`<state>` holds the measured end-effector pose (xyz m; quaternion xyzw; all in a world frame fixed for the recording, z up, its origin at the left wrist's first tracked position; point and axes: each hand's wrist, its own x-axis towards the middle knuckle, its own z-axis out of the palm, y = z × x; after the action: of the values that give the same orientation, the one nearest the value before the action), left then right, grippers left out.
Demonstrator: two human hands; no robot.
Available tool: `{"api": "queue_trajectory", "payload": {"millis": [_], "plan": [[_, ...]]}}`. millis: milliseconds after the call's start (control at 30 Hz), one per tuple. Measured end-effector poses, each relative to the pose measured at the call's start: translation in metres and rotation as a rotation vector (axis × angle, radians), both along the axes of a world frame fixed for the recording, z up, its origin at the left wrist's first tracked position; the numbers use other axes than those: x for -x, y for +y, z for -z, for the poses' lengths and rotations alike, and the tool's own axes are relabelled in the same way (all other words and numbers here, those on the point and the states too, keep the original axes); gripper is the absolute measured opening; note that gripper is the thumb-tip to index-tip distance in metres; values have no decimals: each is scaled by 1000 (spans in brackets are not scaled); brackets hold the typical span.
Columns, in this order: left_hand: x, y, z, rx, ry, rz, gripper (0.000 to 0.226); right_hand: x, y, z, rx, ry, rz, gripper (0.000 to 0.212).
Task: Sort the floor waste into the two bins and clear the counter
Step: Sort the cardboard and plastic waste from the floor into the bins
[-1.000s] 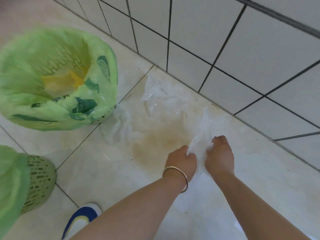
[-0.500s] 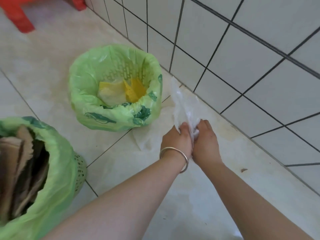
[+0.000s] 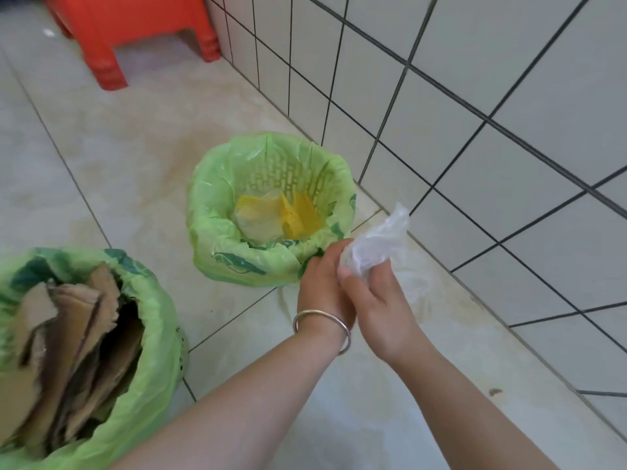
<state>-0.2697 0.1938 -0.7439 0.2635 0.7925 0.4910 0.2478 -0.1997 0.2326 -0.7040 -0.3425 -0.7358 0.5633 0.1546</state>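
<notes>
Both hands (image 3: 353,290), apparently curled, grip crumpled clear plastic (image 3: 373,245).

Floor (image 3: 129,157): pale tiles, stained.
Far bin (image 3: 271,212): just beyond left hand (image 3: 322,286).
Near bin (image 3: 84,351): left of it.
Stool (image 3: 129,32): far beyond.

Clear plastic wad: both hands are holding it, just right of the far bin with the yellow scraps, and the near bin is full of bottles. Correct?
Not quite. The head view shows the near bin full of torn cardboard, not bottles. The rest holds: left hand and right hand hold the clear plastic wad just right of the far bin with yellow scraps.
</notes>
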Motion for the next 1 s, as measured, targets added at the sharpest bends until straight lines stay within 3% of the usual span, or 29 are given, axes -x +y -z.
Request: {"api": "queue_trajectory", "payload": {"millis": [67, 133, 233, 367, 467, 667, 733, 867, 933, 1000], "plan": [[7, 4, -7, 8, 124, -40, 27, 13, 0, -5, -5, 56, -3, 40], [12, 10, -15, -66, 218, -63, 42, 26, 5, -13, 38, 80, 26, 44], [17, 20, -30, -228, 126, -130, 62, 44, 18, -28, 60, 98, 128, 46], [30, 30, -45, -365, 62, -197, 32, 68, 32, -45, 102, 159, 157, 26], [43, 31, -45, -465, 44, -227, 34, 87, 37, -44, 229, 233, 172, 18], [73, 31, -29, -464, 101, -284, 54, 118, 45, -29, 301, 258, 119, 46], [87, 32, -29, -384, 137, -268, 49, 128, 52, -23, 216, 185, 73, 33], [126, 50, -29, -13, 211, -267, 37, 155, 74, -4, 68, 12, 39, 17], [150, 56, -21, 157, 160, -212, 34, 171, 80, 5, -32, -186, -49, 21], [162, 61, -11, 391, 152, -99, 44, 186, 80, 18, 1, -359, -139, 27]]}}
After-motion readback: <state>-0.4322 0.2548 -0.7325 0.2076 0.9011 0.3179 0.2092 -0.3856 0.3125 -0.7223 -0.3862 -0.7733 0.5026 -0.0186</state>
